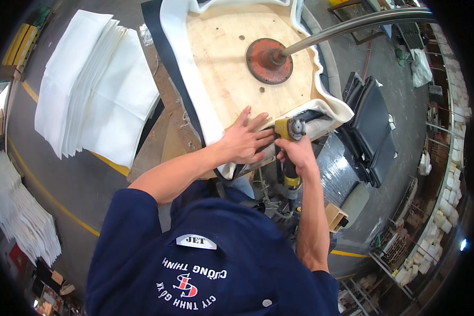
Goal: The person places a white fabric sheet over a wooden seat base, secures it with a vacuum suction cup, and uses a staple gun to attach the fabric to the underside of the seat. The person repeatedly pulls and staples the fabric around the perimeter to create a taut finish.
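Pneumatic stapler [283,130], yellow and black, stands near the centre of my head view, at the near edge of a plywood panel [216,58]; whether its nose touches the material, I cannot tell. The fingers of my right hand [300,154] are wrapped around its handle. Those of my left hand [242,141] lie spread and flat over the panel's edge, just beside the tool's head, clasping nothing that I can see. White padding [203,113] and a dark cover [155,26] border the plywood, and a round red plate [255,55] on a curved metal tube [363,22] rests against its face. Nearer to me, a navy shirt [129,226] bears a white label [196,242] with black capitals and, below it, white lettering about a red-and-white emblem [185,284]. White sheets [110,100] lie stacked to the left; black upholstered pieces [371,129] lie to the right.
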`<state>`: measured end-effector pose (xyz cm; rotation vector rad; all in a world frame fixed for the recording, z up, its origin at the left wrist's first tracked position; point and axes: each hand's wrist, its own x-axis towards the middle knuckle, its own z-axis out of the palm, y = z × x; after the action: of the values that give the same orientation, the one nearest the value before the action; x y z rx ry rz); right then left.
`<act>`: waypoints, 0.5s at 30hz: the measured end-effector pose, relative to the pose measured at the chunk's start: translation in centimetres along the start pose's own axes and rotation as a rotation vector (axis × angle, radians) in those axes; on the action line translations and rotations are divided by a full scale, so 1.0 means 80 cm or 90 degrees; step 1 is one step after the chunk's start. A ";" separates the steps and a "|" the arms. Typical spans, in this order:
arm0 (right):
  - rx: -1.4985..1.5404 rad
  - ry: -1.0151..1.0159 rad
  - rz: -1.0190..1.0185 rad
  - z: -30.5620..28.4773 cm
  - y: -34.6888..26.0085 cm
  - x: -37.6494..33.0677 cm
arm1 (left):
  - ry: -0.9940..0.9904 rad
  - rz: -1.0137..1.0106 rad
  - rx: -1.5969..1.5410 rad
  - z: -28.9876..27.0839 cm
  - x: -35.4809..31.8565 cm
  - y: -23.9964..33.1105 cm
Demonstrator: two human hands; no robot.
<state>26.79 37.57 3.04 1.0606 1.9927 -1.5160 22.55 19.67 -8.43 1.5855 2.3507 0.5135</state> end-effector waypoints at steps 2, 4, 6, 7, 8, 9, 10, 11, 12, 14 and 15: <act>0.012 0.003 -0.004 -0.006 -0.004 0.007 | -0.019 -0.002 0.012 -0.004 0.002 -0.002; 0.006 0.003 0.009 -0.006 0.000 0.005 | -0.025 -0.002 0.035 -0.009 0.003 0.000; -0.003 0.004 0.013 -0.007 -0.002 0.001 | -0.020 -0.003 0.068 -0.015 -0.001 0.006; 0.009 -0.011 0.005 -0.011 0.003 -0.001 | 0.004 0.000 0.048 -0.013 -0.006 0.006; 0.021 -0.016 0.004 -0.012 0.005 -0.005 | 0.028 0.002 0.027 -0.011 -0.013 0.004; 0.033 -0.023 0.003 -0.011 0.007 -0.010 | 0.053 0.003 0.006 -0.010 -0.017 0.003; 0.041 -0.028 0.005 -0.011 0.008 -0.013 | 0.046 0.000 0.010 -0.012 -0.017 0.004; 0.037 -0.025 0.000 -0.010 0.007 -0.014 | 0.040 -0.003 0.013 -0.014 -0.016 0.004; 0.033 -0.023 -0.006 -0.008 0.006 -0.016 | 0.033 -0.008 0.016 -0.015 -0.016 0.006; 0.027 -0.021 -0.015 -0.002 0.005 -0.015 | 0.030 -0.012 0.021 -0.014 -0.017 0.007; 0.022 -0.009 -0.015 0.002 0.006 -0.015 | 0.027 -0.014 0.024 -0.013 -0.017 0.007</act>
<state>27.83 37.06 3.53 1.0412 1.9832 -1.5704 23.12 18.43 -7.24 1.5786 2.4204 0.5055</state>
